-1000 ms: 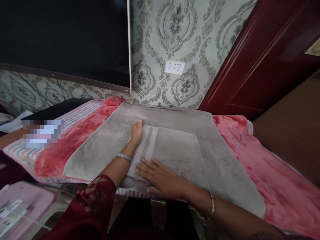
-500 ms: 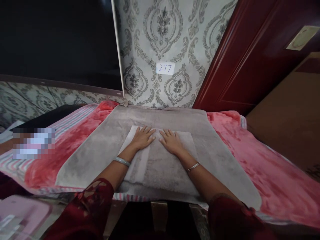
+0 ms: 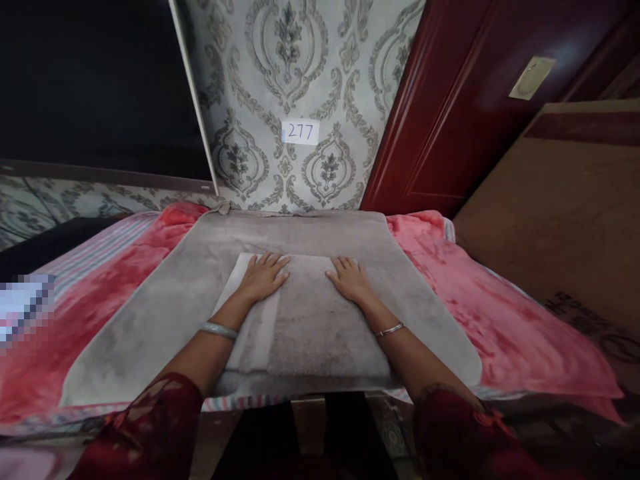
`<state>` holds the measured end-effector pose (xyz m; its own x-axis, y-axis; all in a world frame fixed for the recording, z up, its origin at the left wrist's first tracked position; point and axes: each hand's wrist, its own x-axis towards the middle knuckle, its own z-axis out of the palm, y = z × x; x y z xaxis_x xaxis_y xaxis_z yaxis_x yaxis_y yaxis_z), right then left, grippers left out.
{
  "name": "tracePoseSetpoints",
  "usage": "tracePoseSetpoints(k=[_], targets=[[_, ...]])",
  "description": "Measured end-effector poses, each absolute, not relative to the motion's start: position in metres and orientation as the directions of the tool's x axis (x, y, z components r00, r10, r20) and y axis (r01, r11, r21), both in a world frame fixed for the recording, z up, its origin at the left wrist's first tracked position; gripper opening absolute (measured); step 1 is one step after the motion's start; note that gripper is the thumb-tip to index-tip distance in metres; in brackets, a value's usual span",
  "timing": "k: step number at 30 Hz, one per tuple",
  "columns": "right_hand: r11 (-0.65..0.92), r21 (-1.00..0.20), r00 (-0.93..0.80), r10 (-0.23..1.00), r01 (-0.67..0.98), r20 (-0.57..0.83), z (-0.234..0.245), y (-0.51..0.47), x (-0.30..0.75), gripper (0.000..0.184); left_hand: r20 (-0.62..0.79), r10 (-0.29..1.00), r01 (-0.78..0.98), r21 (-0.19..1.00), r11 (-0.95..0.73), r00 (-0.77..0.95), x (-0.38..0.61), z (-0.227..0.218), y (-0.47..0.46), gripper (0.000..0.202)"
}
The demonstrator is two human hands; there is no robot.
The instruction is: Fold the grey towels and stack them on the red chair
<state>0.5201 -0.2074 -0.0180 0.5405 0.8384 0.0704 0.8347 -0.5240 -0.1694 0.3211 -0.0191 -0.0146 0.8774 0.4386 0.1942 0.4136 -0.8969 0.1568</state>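
Note:
A grey towel [image 3: 320, 327] with pale bands, apparently folded into a rectangle, lies flat in front of me. My left hand [image 3: 263, 277] rests on its far left part, palm down with the fingers spread. On the far right part lies my right hand [image 3: 350, 279], also flat with its fingers apart. Neither hand grips anything. Beneath the towel a larger grey cloth [image 3: 165, 320] is spread out.
A red and pink blanket [image 3: 480, 300] with striped edging lies under the grey cloth. A dark television [image 3: 100, 93] stands at the back left. A cardboard box [image 3: 560, 220] and a dark red door [image 3: 450, 100] are at the right. A paper marked 277 [image 3: 301, 132] is on the wall.
My hands have moved further apart across the towel, the left hand leftward relative to it and the right hand rightward. The camera view has turned slightly to the right.

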Motion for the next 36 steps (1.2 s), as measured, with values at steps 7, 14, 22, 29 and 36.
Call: tracePoseSetpoints(k=[7, 14, 22, 29, 36], targets=[[-0.604, -0.226, 0.624, 0.782, 0.764, 0.018, -0.033, -0.243, 0.533, 0.065, 0.172, 0.442, 0.422, 0.140, -0.896, 0.880, 0.322, -0.012, -0.022, 0.057], [-0.588, -0.256, 0.610, 0.793, 0.767, 0.006, -0.025, -0.270, 0.531, 0.065, 0.199, 0.437, 0.403, 0.187, -0.896, 0.877, 0.322, -0.015, -0.022, 0.056], [-0.250, -0.178, 0.272, 0.956, 0.952, 0.112, -0.014, -0.259, 0.375, 0.073, 0.203, 0.447, 0.416, 0.180, -0.891, 0.871, 0.323, -0.014, -0.024, 0.056], [-0.286, -0.187, 0.307, 0.947, 0.940, 0.094, -0.024, -0.287, 0.383, 0.069, 0.196, 0.456, 0.426, 0.176, -0.887, 0.868, 0.322, -0.013, -0.026, 0.057], [-0.495, -0.199, 0.530, 0.821, 0.846, 0.210, -0.050, -0.341, 0.420, 0.065, 0.223, 0.463, 0.416, 0.227, -0.881, 0.858, 0.321, -0.013, -0.024, 0.054]])
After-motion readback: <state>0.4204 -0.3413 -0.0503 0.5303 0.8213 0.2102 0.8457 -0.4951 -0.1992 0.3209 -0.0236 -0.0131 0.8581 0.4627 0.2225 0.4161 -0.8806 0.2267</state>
